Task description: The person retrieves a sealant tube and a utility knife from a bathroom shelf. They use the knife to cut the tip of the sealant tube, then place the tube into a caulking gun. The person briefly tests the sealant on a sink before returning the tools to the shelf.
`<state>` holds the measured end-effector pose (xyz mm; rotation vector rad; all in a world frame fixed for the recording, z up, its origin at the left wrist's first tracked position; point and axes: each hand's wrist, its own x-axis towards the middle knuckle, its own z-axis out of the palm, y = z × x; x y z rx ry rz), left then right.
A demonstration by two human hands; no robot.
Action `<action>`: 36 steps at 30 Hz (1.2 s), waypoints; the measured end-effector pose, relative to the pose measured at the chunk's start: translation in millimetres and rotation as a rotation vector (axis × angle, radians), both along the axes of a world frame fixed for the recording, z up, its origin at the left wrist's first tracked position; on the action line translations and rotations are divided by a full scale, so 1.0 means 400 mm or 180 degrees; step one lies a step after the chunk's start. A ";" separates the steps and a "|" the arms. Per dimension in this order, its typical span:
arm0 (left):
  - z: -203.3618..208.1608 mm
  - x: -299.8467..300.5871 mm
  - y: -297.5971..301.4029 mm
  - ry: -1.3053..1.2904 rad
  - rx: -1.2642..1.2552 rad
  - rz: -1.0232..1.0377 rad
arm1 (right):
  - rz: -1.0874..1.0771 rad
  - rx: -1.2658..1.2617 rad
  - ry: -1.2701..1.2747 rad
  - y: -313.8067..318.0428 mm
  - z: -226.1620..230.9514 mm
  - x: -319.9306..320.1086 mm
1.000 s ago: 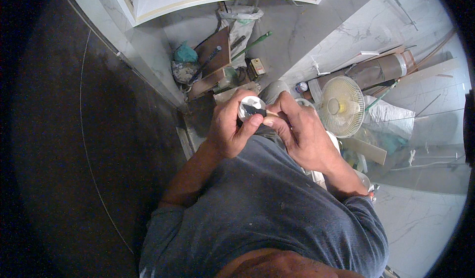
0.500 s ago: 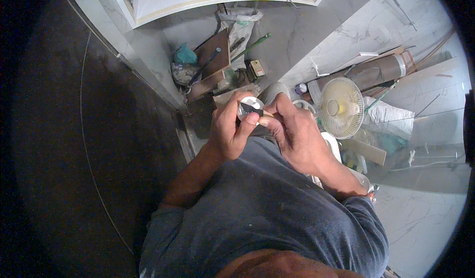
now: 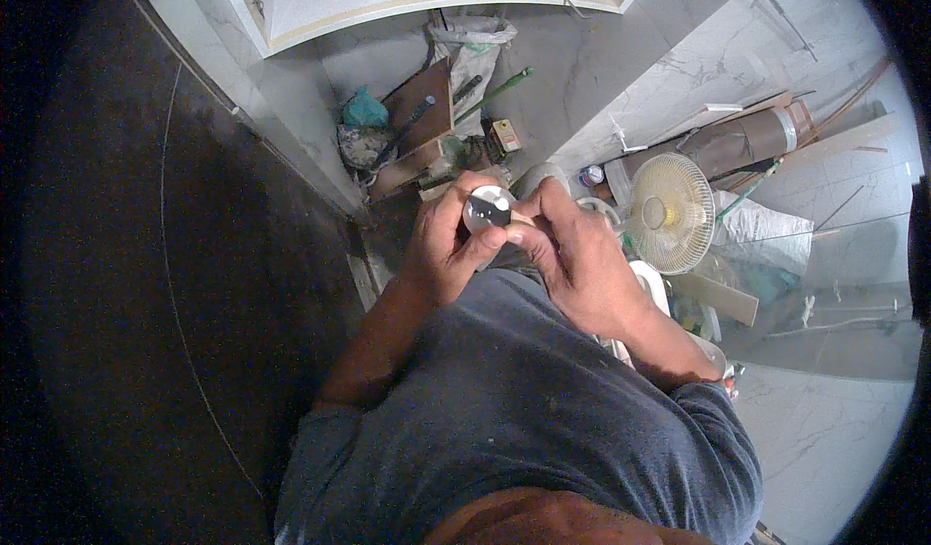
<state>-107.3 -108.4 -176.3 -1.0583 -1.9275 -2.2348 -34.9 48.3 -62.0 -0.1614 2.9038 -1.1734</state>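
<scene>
Both hands meet in front of my chest around a small round white piece with a dark band across its face [image 3: 488, 208]. My left hand [image 3: 446, 244] is curled round its left side, with the thumb at its lower edge. On the other side my right hand [image 3: 577, 259] is closed, its thumb and forefinger pinched together at the piece's right edge. A pale sliver shows between those fingertips, too small to name.
A white fan [image 3: 669, 212] stands to the right, beside a wrapped brown roll [image 3: 747, 141] and a white sack [image 3: 766, 230]. Ahead lie boards [image 3: 424, 109], a green-handled tool [image 3: 506, 87] and a teal bag [image 3: 366, 109]. A white-framed panel [image 3: 436, 7] crosses the top.
My left thumb has drawn back from the round piece's face to its lower edge, so more of the dark band shows. My right hand has barely moved.
</scene>
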 end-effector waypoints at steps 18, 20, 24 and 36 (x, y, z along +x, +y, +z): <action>0.070 -0.015 -0.030 -0.1341 -0.0660 -0.0785 | 0.0264 -0.0487 0.0180 0.052 -0.044 -0.037; 0.038 -0.013 -0.017 -0.1730 -0.0565 -0.1004 | 0.0194 -0.0354 0.0089 0.069 -0.071 -0.034; -0.030 -0.042 -0.017 -0.2423 -0.0043 -0.0675 | -0.0151 0.0253 -0.0144 0.136 -0.040 0.006; -0.113 -0.032 0.052 -0.3607 0.1054 -0.0928 | 0.1767 -0.4085 -0.1524 0.114 0.090 0.076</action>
